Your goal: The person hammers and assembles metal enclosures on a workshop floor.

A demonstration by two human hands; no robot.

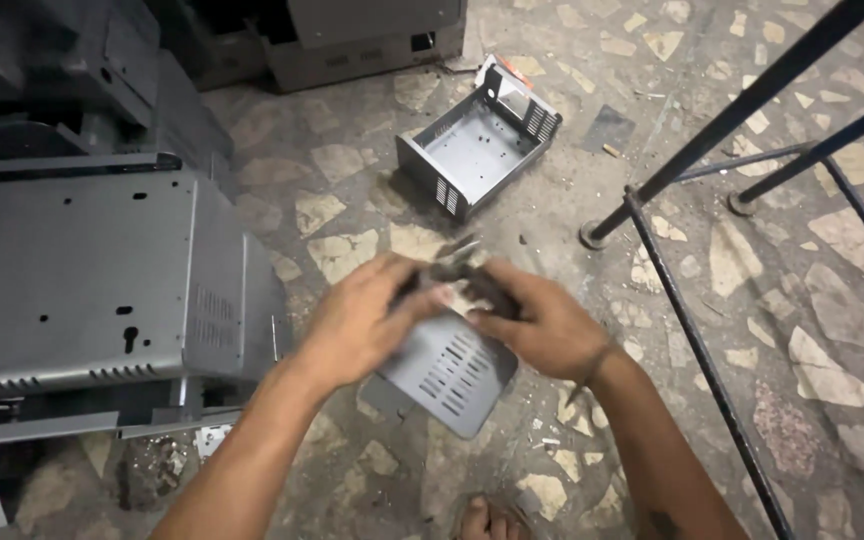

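Both hands meet over a grey vented sheet-metal cover (449, 372), held above the stone floor (752, 300). Left hand (357, 320) clasps its upper edge; right hand (542, 325) grips a small dark part (462, 265), blurred. Cover judged light, stiff, sharp-edged: hold by folded rims. Open metal box (477, 150) lies well apart.

Left hand (357, 320) and right hand (542, 325) grip a vented grey metal cover (449, 372).
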